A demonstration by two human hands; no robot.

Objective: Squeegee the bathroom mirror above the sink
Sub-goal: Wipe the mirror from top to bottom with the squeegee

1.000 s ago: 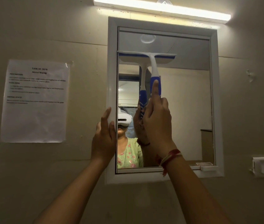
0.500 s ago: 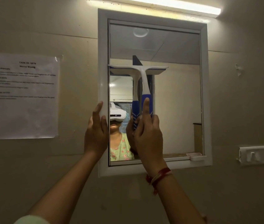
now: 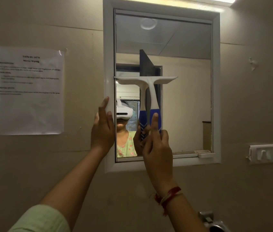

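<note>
Your squeegee (image 3: 146, 82) sits blade-up on the mirror (image 3: 182, 97), blade about mid-height above your right hand (image 3: 157, 148), which is wrapped round the blue grip, index finger extended. Pull straight down with even pressure; left hand (image 3: 103, 131) lies flat, fingers together, steadying the frame (image 3: 109, 47).
</note>
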